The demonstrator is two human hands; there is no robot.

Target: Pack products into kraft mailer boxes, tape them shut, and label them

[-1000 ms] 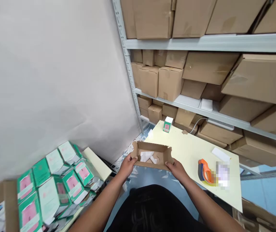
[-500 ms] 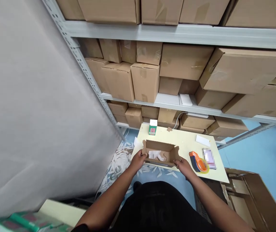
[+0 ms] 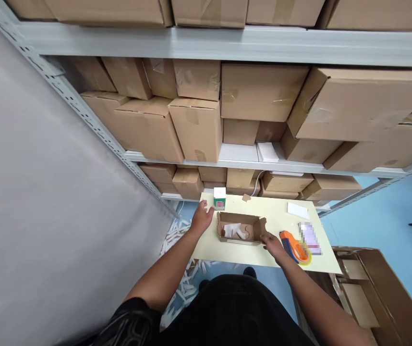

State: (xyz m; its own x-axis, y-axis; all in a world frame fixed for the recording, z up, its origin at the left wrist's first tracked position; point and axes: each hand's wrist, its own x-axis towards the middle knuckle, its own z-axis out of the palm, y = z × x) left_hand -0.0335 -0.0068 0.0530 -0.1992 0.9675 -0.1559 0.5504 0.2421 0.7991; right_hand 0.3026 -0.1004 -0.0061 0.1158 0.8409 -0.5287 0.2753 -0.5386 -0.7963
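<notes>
Apparently, a reach is in hand: the left hand (image 3: 202, 218), spread, is just beside the green-and-white carton (image 3: 219, 199); gripping it calls for closing around it. The right hand (image 3: 271, 244) pinches the open cardboard box (image 3: 242, 219) on the surface (image 3: 271, 206).

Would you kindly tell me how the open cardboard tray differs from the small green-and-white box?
The open cardboard tray is plain brown; the small green-and-white box has a pink patch. The tray is long, the small box compact. The right hand grips the tray, while the left hand is beside the small box. Both are box-shaped.
</notes>
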